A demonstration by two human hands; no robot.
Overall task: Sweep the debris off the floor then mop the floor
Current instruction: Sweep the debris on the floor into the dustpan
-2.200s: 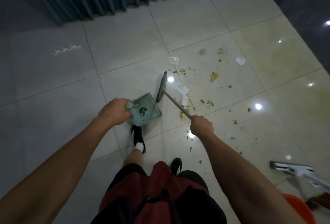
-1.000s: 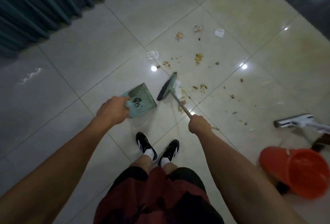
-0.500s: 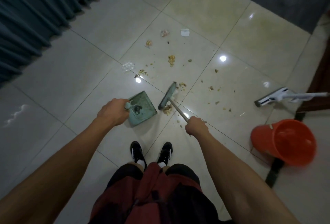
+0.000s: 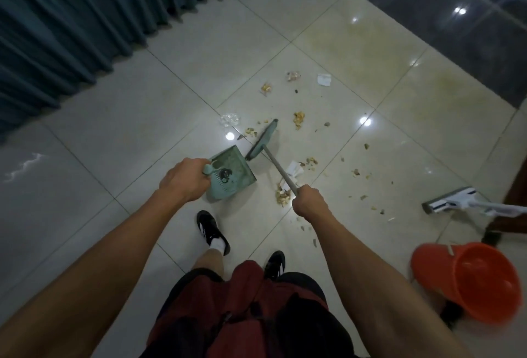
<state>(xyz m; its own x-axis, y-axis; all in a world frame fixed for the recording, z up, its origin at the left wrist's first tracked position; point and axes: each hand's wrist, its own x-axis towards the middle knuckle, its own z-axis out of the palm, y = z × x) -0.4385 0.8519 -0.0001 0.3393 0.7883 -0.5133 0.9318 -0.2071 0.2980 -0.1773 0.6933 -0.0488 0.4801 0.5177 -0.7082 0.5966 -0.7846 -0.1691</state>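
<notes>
My left hand point(image 4: 185, 182) grips the handle of a green dustpan point(image 4: 232, 175) that sits on the pale tiled floor. My right hand point(image 4: 309, 203) grips the grey stick of a small broom whose green head point(image 4: 263, 139) stands on the floor just beyond the dustpan's far corner. Crumbs and paper scraps lie scattered: a pile point(image 4: 282, 196) by my right hand, white paper point(image 4: 295, 171) beside the stick, more crumbs point(image 4: 299, 119) past the broom head, and a white scrap point(image 4: 324, 79) farther off.
A flat white mop point(image 4: 450, 202) lies on the floor at the right, with an orange bucket point(image 4: 467, 280) nearer me. Teal curtains point(image 4: 85, 15) hang along the left. A dark glossy wall stands at the top right. My feet in black shoes point(image 4: 212, 232) stand below the dustpan.
The broom head has moved away from me, from beside the crumb pile to past the dustpan's far corner. The view has swung, so bucket and mop sit lower right. Both hands keep their grip.
</notes>
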